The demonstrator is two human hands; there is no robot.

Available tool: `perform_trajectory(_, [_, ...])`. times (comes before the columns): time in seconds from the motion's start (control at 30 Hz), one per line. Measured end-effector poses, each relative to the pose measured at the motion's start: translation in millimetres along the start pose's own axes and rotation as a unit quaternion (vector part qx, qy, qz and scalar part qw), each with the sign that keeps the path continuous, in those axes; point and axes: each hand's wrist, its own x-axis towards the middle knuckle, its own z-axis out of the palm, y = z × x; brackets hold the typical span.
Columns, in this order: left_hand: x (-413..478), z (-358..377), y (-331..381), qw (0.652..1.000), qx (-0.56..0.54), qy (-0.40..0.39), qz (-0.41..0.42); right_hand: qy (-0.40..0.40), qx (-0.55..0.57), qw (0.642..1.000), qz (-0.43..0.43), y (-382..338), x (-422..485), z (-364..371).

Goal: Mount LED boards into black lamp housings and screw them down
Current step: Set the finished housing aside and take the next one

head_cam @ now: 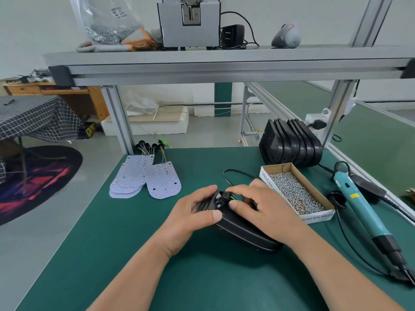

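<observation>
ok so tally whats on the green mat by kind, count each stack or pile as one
lamp housing in work: 1
stack of lamp housings: 1
pile of LED boards: 1
box of screws: 1
electric screwdriver: 1
total: 5

screw box (318,217) | side wall: "spring balan…" | front wall: "spring balanc…", cut off

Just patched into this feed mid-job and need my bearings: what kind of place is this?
Most likely a small lamp-assembly workstation in a workshop: a green-matted bench under an aluminium-profile frame, with LED boards, nested black lamp housings, a box of screws and an electric screwdriver laid out.
</observation>
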Motion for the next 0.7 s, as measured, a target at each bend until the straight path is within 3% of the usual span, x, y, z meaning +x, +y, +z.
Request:
perform_trajectory(0.23, [0.8, 4.7, -0.2, 1.000, 0.012, 0.010, 0.022, 0.028, -0.019, 0.998, -0.046, -6.5, 4.2, -3.9])
perform_trajectory(0.47, [-0.2, 16.5, -1.2, 1.000, -0.003, 0.015, 0.027, 0.036, 0.098, 0.994, 0.013, -7.6, 3.1, -4.7])
perform_trajectory(0.7, [-1.3, 34.7, -1.5, 0.994, -0.104, 0.040, -0.008, 0.032, 0.110, 0.993, 0.021, -10.9, 4.5, -2.7])
